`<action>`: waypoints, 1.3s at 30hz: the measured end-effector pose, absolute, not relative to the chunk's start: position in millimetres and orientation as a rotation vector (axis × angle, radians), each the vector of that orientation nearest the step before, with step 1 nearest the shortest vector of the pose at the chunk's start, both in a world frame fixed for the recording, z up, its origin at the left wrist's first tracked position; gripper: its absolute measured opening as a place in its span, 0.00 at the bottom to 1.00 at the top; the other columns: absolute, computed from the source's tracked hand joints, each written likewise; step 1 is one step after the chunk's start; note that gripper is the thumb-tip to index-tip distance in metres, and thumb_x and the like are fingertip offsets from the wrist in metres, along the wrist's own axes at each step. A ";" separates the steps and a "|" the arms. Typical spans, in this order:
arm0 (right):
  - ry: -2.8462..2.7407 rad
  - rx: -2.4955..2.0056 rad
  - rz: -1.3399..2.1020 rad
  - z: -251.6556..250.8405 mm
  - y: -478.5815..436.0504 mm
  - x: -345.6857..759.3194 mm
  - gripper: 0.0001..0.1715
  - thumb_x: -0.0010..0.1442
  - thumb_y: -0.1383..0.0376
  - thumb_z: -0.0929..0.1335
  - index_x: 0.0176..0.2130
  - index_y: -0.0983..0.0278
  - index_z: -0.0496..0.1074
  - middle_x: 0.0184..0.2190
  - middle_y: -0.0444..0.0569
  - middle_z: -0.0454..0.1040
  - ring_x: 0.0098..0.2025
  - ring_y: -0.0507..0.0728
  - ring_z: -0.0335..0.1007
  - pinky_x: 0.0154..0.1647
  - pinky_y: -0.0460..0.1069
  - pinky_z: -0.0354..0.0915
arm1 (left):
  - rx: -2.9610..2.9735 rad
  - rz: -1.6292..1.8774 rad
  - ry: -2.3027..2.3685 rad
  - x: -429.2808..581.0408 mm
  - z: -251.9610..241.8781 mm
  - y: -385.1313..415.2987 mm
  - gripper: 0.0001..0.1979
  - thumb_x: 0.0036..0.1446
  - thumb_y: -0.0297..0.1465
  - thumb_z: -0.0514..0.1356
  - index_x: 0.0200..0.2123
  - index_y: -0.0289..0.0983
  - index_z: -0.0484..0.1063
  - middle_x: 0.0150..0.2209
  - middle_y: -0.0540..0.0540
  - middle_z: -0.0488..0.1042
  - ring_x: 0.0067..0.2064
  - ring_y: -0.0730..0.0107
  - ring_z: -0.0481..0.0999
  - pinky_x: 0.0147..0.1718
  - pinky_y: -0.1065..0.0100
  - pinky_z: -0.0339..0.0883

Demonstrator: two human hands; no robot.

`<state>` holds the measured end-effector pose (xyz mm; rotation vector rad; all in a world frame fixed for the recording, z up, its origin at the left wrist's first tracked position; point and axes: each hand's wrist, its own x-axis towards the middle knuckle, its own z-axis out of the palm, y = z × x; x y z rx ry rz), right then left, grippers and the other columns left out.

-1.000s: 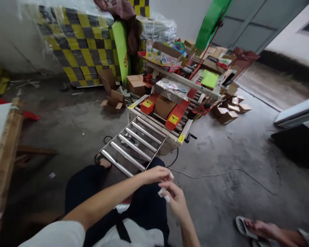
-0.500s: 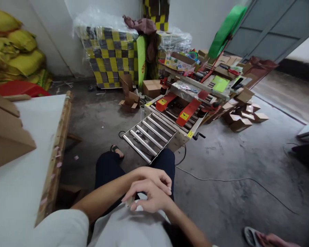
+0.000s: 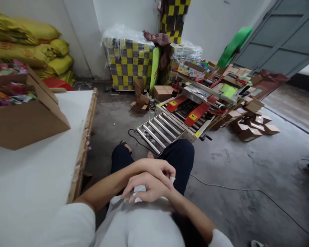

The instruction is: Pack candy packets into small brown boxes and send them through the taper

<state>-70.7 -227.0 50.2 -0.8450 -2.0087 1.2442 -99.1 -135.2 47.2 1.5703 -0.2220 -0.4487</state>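
Note:
My forearms cross in front of my white shirt (image 3: pixel 144 223), above my lap. My left hand (image 3: pixel 158 171) reaches over to the right side, its fingers curled in. A small white bit shows at its fingertips, too small to name. Against the left wrist lies my right hand (image 3: pixel 146 187), pointing left. Its thumb and fingers are bent toward each other in a loose pinch, near the shirt. Something small and pale shows between those fingertips, and I cannot make out what it is. My knees in dark trousers (image 3: pixel 177 161) are below the hands.
A roller conveyor (image 3: pixel 161 132) with a carton-sealing machine (image 3: pixel 193 99) stands ahead. At left, a white table (image 3: pixel 28 178) bears an open carton (image 3: pixel 33 120) of colourful packets. Yellow sacks (image 3: pixel 41 51), checkered stacks (image 3: pixel 131 65) and small cartons (image 3: pixel 254 130) stand beyond; a cable (image 3: pixel 229 188) crosses the floor.
The view has turned left, so more of the table, carton and sacks shows. Both hands stay crossed; a white bit now shows at the left fingertips. A foot at lower right has nearly left the view.

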 end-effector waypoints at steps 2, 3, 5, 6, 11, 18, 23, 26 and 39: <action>-1.982 -0.721 1.297 52.1 -225.6 -76.3 0.17 0.67 0.67 0.66 0.50 0.73 0.77 0.44 0.55 0.81 0.44 0.52 0.79 0.48 0.44 0.72 | 1.549 -0.423 -0.245 -105.8 54.7 -134.1 0.26 0.45 0.54 0.72 0.35 0.38 0.77 0.31 0.51 0.75 0.34 0.70 0.74 0.37 0.68 0.71; -1.978 -0.681 1.317 53.0 -225.3 -79.4 0.17 0.66 0.68 0.66 0.50 0.74 0.77 0.44 0.56 0.81 0.44 0.52 0.79 0.48 0.44 0.72 | 1.533 -0.424 -0.263 -108.9 57.0 -135.6 0.27 0.46 0.55 0.71 0.37 0.38 0.77 0.34 0.50 0.76 0.38 0.68 0.76 0.41 0.67 0.72; -1.987 -0.683 1.327 54.8 -225.1 -85.9 0.15 0.65 0.68 0.67 0.49 0.72 0.78 0.45 0.56 0.81 0.45 0.52 0.78 0.51 0.43 0.71 | 1.519 -0.444 -0.292 -114.1 60.0 -140.1 0.30 0.45 0.57 0.70 0.39 0.38 0.76 0.39 0.48 0.77 0.42 0.66 0.76 0.46 0.65 0.71; -1.981 -0.701 1.328 55.5 -225.2 -89.1 0.14 0.64 0.69 0.68 0.48 0.71 0.78 0.46 0.55 0.82 0.46 0.52 0.78 0.51 0.42 0.70 | 1.532 -0.453 -0.295 -116.3 61.1 -141.9 0.32 0.44 0.58 0.70 0.40 0.37 0.76 0.39 0.48 0.77 0.42 0.65 0.76 0.46 0.65 0.71; -2.012 -0.710 1.380 59.1 -223.6 -98.5 0.15 0.65 0.70 0.67 0.51 0.65 0.77 0.49 0.49 0.81 0.49 0.49 0.77 0.54 0.39 0.67 | 1.842 -0.400 -0.173 -126.7 69.8 -141.3 0.28 0.49 0.57 0.68 0.33 0.37 0.73 0.29 0.51 0.73 0.31 0.72 0.70 0.32 0.69 0.66; -2.201 -0.706 1.462 71.4 -215.7 -106.9 0.17 0.65 0.74 0.67 0.53 0.76 0.74 0.52 0.58 0.79 0.52 0.51 0.76 0.55 0.39 0.67 | 1.782 -0.327 -0.209 -139.9 77.3 -141.2 0.27 0.51 0.56 0.67 0.37 0.37 0.72 0.35 0.49 0.74 0.37 0.71 0.72 0.38 0.70 0.67; -2.164 -0.575 1.474 64.4 -216.4 -113.2 0.16 0.66 0.75 0.65 0.53 0.80 0.72 0.53 0.63 0.77 0.53 0.51 0.76 0.56 0.40 0.67 | 1.826 -0.371 -0.216 -143.0 74.5 -144.7 0.23 0.54 0.51 0.68 0.37 0.36 0.73 0.31 0.51 0.72 0.33 0.73 0.70 0.33 0.72 0.65; -2.140 -0.495 1.515 55.3 -216.8 -113.5 0.17 0.67 0.75 0.63 0.53 0.80 0.71 0.54 0.63 0.76 0.52 0.50 0.75 0.55 0.40 0.67 | 1.904 -0.287 -0.175 -147.4 76.9 -145.6 0.18 0.55 0.46 0.68 0.35 0.37 0.73 0.27 0.53 0.69 0.29 0.75 0.67 0.29 0.73 0.61; -2.074 -0.036 1.667 23.2 -188.9 -157.6 0.12 0.66 0.68 0.67 0.46 0.75 0.74 0.48 0.58 0.79 0.52 0.54 0.76 0.57 0.43 0.68 | 2.004 -0.150 0.196 -197.3 95.8 -148.1 0.08 0.53 0.33 0.65 0.33 0.36 0.71 0.27 0.55 0.66 0.30 0.76 0.64 0.29 0.74 0.59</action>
